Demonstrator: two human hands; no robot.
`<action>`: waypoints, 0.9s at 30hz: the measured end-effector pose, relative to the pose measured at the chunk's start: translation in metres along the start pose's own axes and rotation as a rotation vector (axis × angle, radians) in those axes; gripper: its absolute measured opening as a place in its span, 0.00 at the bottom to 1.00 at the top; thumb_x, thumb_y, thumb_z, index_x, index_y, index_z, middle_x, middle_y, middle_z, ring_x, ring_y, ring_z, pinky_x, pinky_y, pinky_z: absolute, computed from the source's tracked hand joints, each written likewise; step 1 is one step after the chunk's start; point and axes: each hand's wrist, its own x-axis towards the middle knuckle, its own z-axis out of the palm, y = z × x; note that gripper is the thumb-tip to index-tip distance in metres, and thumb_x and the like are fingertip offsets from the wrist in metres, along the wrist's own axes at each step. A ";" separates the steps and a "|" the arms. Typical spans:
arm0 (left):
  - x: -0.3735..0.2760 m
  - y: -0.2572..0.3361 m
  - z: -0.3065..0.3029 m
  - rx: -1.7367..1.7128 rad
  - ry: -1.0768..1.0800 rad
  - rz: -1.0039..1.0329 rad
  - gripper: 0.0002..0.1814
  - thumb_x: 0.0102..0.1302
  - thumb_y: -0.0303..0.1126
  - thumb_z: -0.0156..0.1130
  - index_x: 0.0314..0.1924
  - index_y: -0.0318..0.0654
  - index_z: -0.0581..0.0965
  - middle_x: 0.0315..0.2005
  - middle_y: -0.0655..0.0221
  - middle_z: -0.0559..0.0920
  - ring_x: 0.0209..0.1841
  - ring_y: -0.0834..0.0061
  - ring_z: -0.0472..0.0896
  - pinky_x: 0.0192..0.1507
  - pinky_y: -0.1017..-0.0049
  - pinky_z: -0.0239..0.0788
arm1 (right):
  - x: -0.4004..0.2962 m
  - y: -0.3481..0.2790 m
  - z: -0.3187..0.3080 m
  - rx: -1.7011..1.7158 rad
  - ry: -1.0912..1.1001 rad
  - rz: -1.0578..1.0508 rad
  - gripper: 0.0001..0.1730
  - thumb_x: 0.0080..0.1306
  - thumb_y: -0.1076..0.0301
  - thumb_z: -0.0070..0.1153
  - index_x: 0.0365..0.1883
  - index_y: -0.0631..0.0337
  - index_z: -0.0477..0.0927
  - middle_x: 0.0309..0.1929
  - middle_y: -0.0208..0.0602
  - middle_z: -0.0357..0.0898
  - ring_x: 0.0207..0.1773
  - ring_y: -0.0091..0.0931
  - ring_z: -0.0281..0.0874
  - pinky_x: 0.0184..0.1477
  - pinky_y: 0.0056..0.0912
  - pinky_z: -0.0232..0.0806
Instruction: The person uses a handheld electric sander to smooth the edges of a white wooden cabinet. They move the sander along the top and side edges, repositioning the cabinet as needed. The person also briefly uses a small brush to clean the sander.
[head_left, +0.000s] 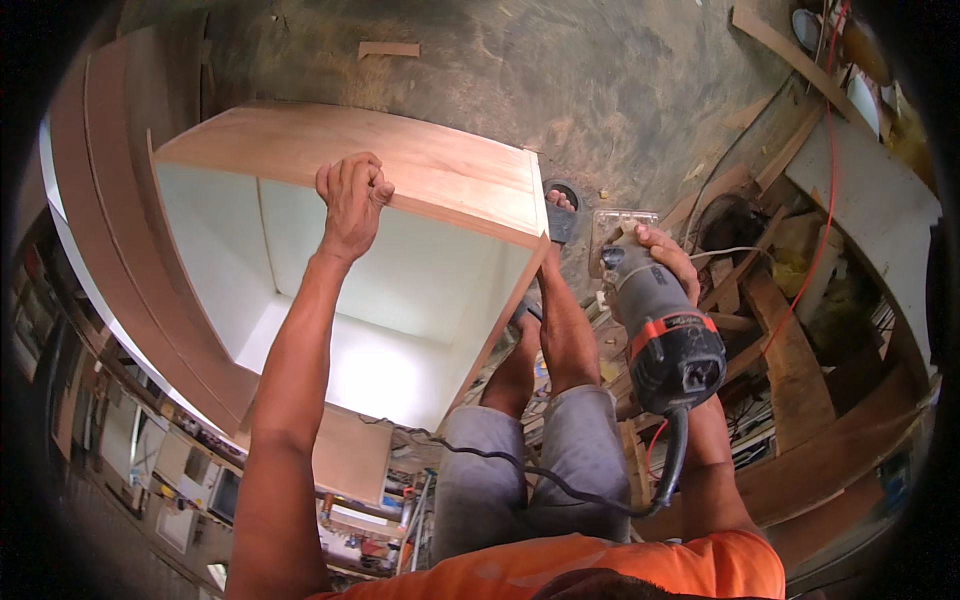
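My left hand (351, 202) grips the front edge of the top panel of a wooden cabinet box (442, 169). Its fingers are curled on the bare wood, and the box's inner faces are white. My right hand (673, 262) is wrapped around the far side of a trim router (660, 307) with a grey and black body and an orange band. The router is held out to the right of the cabinet's corner, apart from it, with its clear square base (600, 225) facing away from me. The bit is hidden. A black power cord (540, 472) runs from the router's rear across my thighs towards the cabinet.
Wood offcuts (787, 360) and scrap boards lie piled on the right, with a thin red cord (831, 165) over them. Sawdust covers the concrete floor (495, 67), where a small wood strip (388, 49) lies. Brown panels (135, 187) stand left of the cabinet. My sandalled foot (561, 214) is beside its corner.
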 end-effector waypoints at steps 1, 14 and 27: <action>0.001 0.000 0.000 -0.006 0.009 0.003 0.19 0.78 0.50 0.47 0.45 0.40 0.72 0.49 0.65 0.74 0.54 0.64 0.66 0.66 0.60 0.43 | 0.001 -0.002 -0.002 -0.016 0.004 0.007 0.24 0.63 0.75 0.64 0.58 0.63 0.74 0.64 0.57 0.74 0.68 0.44 0.72 0.70 0.47 0.61; -0.202 0.089 0.020 -0.859 -0.196 -0.476 0.27 0.71 0.45 0.62 0.63 0.36 0.72 0.62 0.55 0.74 0.68 0.59 0.70 0.71 0.63 0.57 | 0.033 0.003 0.028 -0.183 -0.234 -0.069 0.49 0.46 0.67 0.78 0.65 0.57 0.64 0.62 0.47 0.73 0.68 0.40 0.71 0.72 0.49 0.63; -0.472 0.145 0.036 -0.934 -0.082 -0.868 0.26 0.66 0.54 0.60 0.31 0.32 0.79 0.28 0.63 0.79 0.32 0.63 0.76 0.39 0.65 0.66 | 0.105 0.007 0.130 -0.157 -0.546 -0.201 0.48 0.43 0.69 0.79 0.64 0.60 0.70 0.60 0.43 0.76 0.64 0.35 0.75 0.67 0.42 0.69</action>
